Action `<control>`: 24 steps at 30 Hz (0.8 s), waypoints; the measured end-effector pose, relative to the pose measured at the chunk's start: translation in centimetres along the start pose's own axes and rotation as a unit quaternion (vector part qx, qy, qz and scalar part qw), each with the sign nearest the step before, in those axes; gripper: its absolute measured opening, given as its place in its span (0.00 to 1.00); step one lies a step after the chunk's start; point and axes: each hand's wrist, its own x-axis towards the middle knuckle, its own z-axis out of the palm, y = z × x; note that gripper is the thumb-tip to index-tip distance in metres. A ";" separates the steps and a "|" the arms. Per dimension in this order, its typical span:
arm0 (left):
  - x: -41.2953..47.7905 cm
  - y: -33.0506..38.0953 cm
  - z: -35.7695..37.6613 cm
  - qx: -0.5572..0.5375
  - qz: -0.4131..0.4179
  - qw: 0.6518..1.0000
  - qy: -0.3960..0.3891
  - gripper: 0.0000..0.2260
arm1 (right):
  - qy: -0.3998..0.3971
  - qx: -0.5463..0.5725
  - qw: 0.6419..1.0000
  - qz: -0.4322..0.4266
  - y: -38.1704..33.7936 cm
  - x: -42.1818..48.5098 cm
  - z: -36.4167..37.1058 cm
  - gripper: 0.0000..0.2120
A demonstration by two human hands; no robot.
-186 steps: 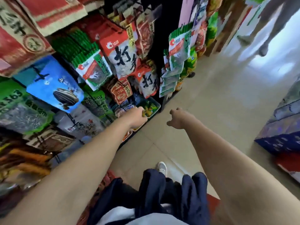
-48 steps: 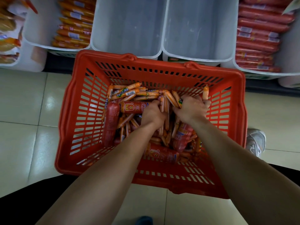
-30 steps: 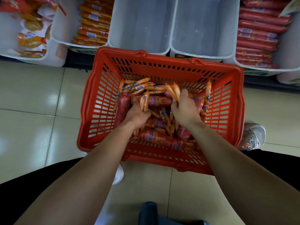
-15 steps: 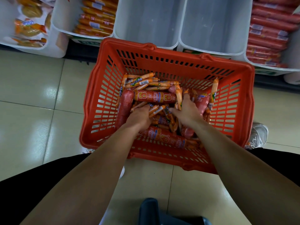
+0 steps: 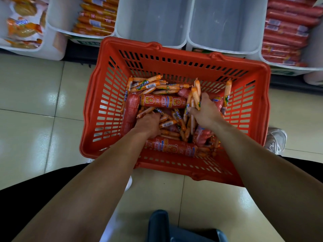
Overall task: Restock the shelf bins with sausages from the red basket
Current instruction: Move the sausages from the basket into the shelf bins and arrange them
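Floor (image 5: 31, 105): pale glossy tiles, running up to a low shelf at the top of the view.
Shelf bins (image 5: 152, 20): white tubs side by side along the shelf. The two middle ones show grey inner walls; the tub to their left holds orange sausage sticks, and the one at far right holds stacked red sausages.
Red basket (image 5: 104, 102): slotted plastic, standing on the floor just in front of the two middle bins.
Thick red sausages (image 5: 162, 101): several lying in the basket, one crosswise at the middle and one along the near wall.
Thin orange sausages (image 5: 148, 84): a loose heap in the basket, over and between the thick ones.
Right hand (image 5: 206, 112): in the basket, clasped round a bundle of thin orange sausages whose ends stick up past the thumb.
Left hand (image 5: 148, 124): knuckles up, fingers dug into the heap; whether it grips anything cannot be told.
Shoe (image 5: 277, 140): pale, on the floor right of the basket.
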 end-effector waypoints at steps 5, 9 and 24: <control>0.2 0.0 -0.2 -0.071 0.022 0.997 0.033 0.24 | -0.016 -0.002 1.000 -0.012 -0.2 0.1 0.3 0.19; 0.1 0.2 -1.3 -0.256 0.015 0.962 0.091 0.19 | 0.014 0.077 0.997 0.011 -0.3 0.3 0.4 0.13; 0.1 1.3 -1.8 -0.234 -0.027 0.966 0.104 0.21 | -0.100 -0.077 0.992 0.008 -0.7 0.8 1.8 0.31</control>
